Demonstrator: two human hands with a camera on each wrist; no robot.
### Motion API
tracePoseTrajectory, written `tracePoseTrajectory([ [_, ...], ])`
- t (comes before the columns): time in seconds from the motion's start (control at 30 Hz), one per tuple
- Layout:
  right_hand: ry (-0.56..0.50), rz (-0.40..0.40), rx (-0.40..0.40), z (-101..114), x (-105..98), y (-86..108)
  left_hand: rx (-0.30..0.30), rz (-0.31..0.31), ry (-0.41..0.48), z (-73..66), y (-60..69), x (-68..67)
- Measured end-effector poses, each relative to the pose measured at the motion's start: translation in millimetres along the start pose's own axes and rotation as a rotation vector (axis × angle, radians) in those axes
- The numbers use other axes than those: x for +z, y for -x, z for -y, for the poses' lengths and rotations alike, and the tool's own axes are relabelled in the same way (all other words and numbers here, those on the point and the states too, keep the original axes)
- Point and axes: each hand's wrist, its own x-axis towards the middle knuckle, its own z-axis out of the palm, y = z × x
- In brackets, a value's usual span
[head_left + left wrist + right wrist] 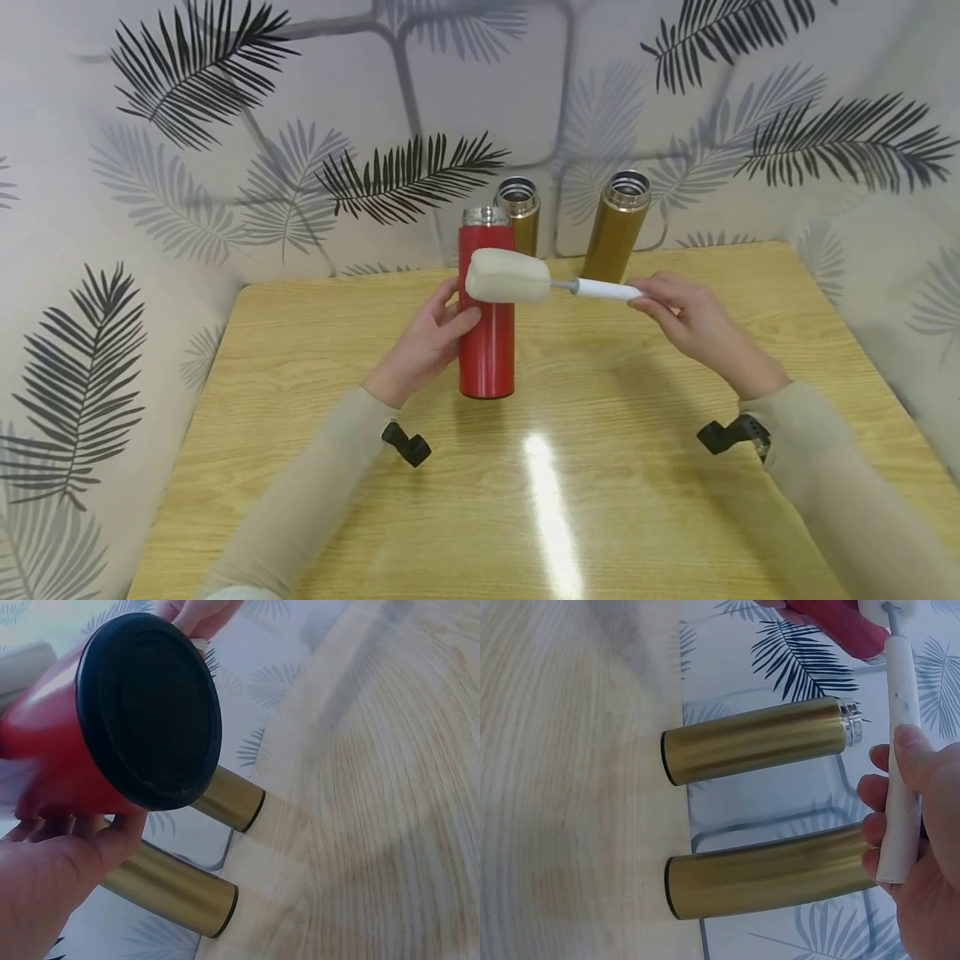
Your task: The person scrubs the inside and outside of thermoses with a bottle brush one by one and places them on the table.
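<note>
My left hand [429, 340] grips a red thermos flask [487, 358] from its left side. The flask is upright, its steel mouth uncovered, and the left wrist view shows its black base [150, 712] raised off the table. In my right hand [686, 317] is the white handle [606, 289] of a sponge bottle brush, fingers and thumb wrapped about it in the right wrist view. The brush lies nearly level, its cream sponge head [508, 277] pointing left and covering part of the flask's upper body. Whether sponge and flask touch I cannot tell.
Two gold flasks, one behind the red one [527, 233] and one farther right [617, 229], stand without lids at the table's back edge. A leaf-patterned wall rises behind the wooden table [360, 517].
</note>
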Motion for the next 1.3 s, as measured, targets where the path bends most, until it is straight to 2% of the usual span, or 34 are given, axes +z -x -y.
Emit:
tracePoseTrajectory([
  [0.2,0.035,-0.068,0.009,2.1,-2.2,-8.6,-0.013,0.004,-0.001,0.6,-0.7,-1.1],
  [0.4,0.058,-0.068,0.003,4.5,1.0,-12.4,0.004,-0.024,-0.018,-0.3,-0.9,-3.9],
  [0.53,0.04,-0.025,-0.012,2.8,5.5,-10.3,0.003,-0.05,-0.012,-0.6,-1.2,-5.6],
  [0.7,-0.003,0.065,-0.028,-0.6,9.1,-3.5,-0.018,-0.102,0.028,-0.7,-0.8,-8.0],
  [0.93,-0.055,0.179,-0.066,-5.6,13.9,6.4,0.036,-0.139,0.071,-4.0,-0.2,-11.3],
  [1.1,-0.077,0.241,-0.064,-8.0,13.9,12.1,0.049,-0.165,0.096,-5.6,-0.8,-14.0],
  [1.2,-0.077,0.278,-0.064,-8.5,13.7,15.3,0.056,-0.182,0.144,-6.3,-0.6,-14.6],
  [1.3,-0.082,0.286,-0.073,-8.8,13.6,17.6,0.06,-0.189,0.172,-6.4,-0.3,-14.6],
])
